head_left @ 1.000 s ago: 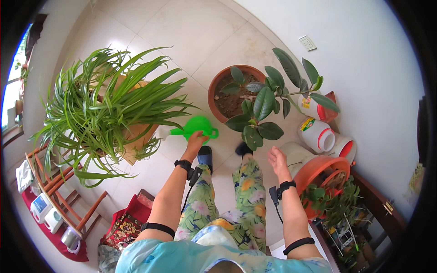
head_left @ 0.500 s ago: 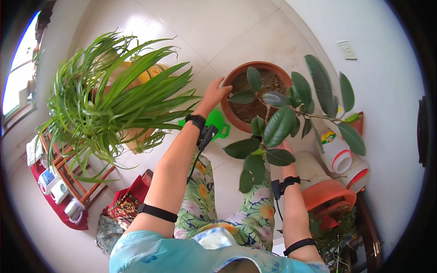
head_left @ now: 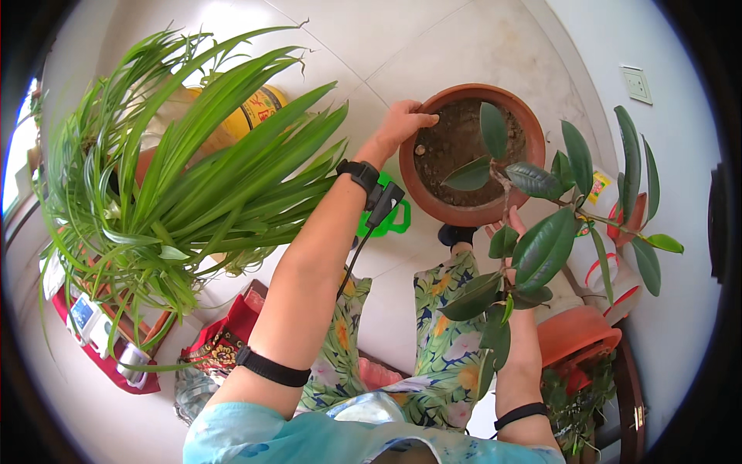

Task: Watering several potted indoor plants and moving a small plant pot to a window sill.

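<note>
A round terracotta flowerpot [head_left: 412, 179] with brown soil [head_left: 456, 143] stands tilted before me. From it a rubber plant [head_left: 545, 247] leans right, its dark glossy leaves reaching over my right forearm. At the pot's left rim, my left hand [head_left: 403, 125] grips with the thumb over the edge and the fingers outside. My right hand [head_left: 506, 226] is at the pot's near right side, fingers against its wall below the rim; leaves and the stem partly cover this hand.
Long leaves of a spider plant [head_left: 224, 162] spread at the left, with a yellow container [head_left: 255, 108] behind. A green plastic object [head_left: 396, 220] lies by my left wrist. White jugs [head_left: 595, 259], an orange-red basin [head_left: 576, 336] and a wall socket [head_left: 636, 83] are at the right.
The flowerpot has shifted right and looks larger, both hands moving along with it. Its plant has swung further right, toward the wall. A dark shoe now shows below the pot.
</note>
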Demonstrator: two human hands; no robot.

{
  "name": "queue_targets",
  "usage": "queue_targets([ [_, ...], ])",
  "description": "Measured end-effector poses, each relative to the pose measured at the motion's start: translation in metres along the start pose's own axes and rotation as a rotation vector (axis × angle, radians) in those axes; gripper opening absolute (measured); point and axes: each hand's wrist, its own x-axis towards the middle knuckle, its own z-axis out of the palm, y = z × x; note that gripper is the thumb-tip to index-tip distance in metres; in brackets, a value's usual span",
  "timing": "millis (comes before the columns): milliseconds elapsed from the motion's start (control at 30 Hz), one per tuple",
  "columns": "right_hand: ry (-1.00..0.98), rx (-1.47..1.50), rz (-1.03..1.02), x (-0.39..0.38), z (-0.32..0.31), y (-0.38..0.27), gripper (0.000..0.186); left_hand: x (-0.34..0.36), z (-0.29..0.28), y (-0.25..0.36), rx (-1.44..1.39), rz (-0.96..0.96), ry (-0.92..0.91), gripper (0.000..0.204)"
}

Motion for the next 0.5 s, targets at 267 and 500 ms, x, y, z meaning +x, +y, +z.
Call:
queue_targets([
  [267,0.033,-0.13,0.169,0.016,-0.006,0.002,0.058,0.001,-0.005,-0.003,-0.024,0.055,0.033,0.04],
  [500,0.109,-0.111,0.058,0.019,0.001,0.004,0.059,-0.001,-0.006,-0.007,0.037,0.008,0.029,0.042],
])
